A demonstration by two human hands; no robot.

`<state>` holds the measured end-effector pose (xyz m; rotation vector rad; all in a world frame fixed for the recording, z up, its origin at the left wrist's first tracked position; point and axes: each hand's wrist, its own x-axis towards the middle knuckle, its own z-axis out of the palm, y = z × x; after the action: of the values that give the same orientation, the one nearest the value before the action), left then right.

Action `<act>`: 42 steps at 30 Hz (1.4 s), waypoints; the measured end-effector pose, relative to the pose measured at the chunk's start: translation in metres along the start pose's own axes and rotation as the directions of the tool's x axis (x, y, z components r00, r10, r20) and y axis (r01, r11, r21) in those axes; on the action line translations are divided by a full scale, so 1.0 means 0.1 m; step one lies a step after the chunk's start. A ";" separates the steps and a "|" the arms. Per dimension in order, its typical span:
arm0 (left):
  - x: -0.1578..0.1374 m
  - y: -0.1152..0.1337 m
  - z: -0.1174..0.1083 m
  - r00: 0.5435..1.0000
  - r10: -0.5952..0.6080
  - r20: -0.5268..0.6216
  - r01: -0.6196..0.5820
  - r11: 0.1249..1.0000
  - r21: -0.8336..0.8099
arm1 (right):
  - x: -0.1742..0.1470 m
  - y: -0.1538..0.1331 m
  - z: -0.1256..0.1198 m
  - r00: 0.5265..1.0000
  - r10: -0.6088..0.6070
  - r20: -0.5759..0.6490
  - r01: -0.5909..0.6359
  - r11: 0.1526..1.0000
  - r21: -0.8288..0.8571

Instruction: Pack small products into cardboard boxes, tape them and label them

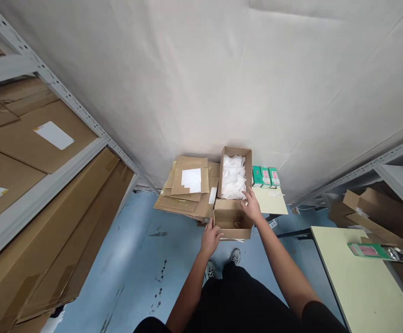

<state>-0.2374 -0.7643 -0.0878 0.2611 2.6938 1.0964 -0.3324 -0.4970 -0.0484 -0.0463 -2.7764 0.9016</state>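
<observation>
A small open cardboard box (234,234) stands in front of me, with a little dark object inside that I cannot make out. My left hand (210,238) grips its near left side, fingers curled over the edge. My right hand (252,206) holds the far right edge, close to the second box behind. That second cardboard box (220,173) is open and filled with white plastic-wrapped packets (234,176).
Left of the boxes lies a pile of flattened cardboard (177,202) with white papers (191,179). Several green-and-pink packages (265,177) stand to the right. A pale table (368,282) holds another green package (368,250). Shelves (99,142) with large cartons flank the left.
</observation>
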 end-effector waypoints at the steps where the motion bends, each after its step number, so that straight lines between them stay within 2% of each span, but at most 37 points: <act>1: 0.04 -0.01 0.01 1.000 -0.004 -0.003 0.004 1.000 -0.011 | 0.15 -0.01 0.03 0.999 0.002 0.033 -0.001 1.000 -0.028; 5: 0.20 0.01 0.04 0.999 -0.029 -0.014 0.028 0.998 -0.060 | 0.78 0.01 0.17 0.982 0.057 0.179 -0.029 0.987 -0.155; 8: 0.32 0.05 0.02 0.999 -0.032 -0.031 0.030 0.997 -0.071 | 1.29 0.07 0.31 0.951 0.132 0.280 -0.063 0.969 -0.240; 12: 0.44 0.08 -0.02 1.000 -0.022 -0.021 0.021 0.997 -0.069 | 1.87 0.18 0.52 0.908 0.227 0.353 -0.114 0.943 -0.313; 15: 0.50 0.08 -0.03 1.000 -0.027 -0.015 0.026 0.997 -0.066 | 2.13 0.25 0.66 0.892 0.253 0.374 -0.130 0.937 -0.323; 19: 0.53 0.07 -0.03 0.999 -0.027 -0.018 0.025 0.997 -0.072 | 2.20 0.30 0.77 0.894 0.230 0.385 -0.107 0.943 -0.316; 22: 0.53 0.08 -0.04 0.999 -0.041 -0.001 0.040 0.997 -0.063 | 2.10 0.28 0.74 0.902 0.195 0.385 -0.076 0.949 -0.305; 24: 0.52 0.08 -0.05 0.999 -0.041 0.013 0.042 0.998 -0.053 | 2.01 0.25 0.67 0.928 0.167 0.332 -0.068 0.955 -0.288; 28: 0.48 0.09 -0.10 1.000 -0.021 0.010 0.021 0.999 -0.042 | 1.80 0.12 0.41 0.992 0.054 0.110 -0.035 0.985 -0.171; 31: 0.41 0.10 -0.13 1.000 -0.006 0.006 0.006 0.999 -0.042 | 1.54 -0.03 0.16 0.998 -0.035 -0.049 0.034 0.999 -0.017; 35: 0.29 0.07 -0.12 1.000 0.016 -0.005 -0.016 0.999 -0.033 | 0.89 -0.22 -0.15 0.971 -0.077 -0.225 0.114 0.982 0.153; 37: 0.23 0.04 -0.09 0.999 0.028 -0.018 -0.028 0.999 -0.031 | 0.45 -0.28 -0.24 0.965 -0.060 -0.257 0.109 0.978 0.178; 39: 0.17 0.01 -0.04 0.999 0.042 -0.028 -0.043 0.998 -0.043 | -0.02 -0.33 -0.26 0.970 -0.057 -0.235 0.102 0.977 0.187; 42: 0.11 0.01 0.04 0.997 0.077 -0.009 -0.077 0.994 -0.079 | -0.64 -0.35 -0.18 0.995 -0.051 -0.081 0.062 0.989 0.135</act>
<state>-0.2465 -0.7588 -0.0915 0.3508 2.6583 1.2252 -0.2643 -0.5216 -0.0262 0.0193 -2.6239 1.0508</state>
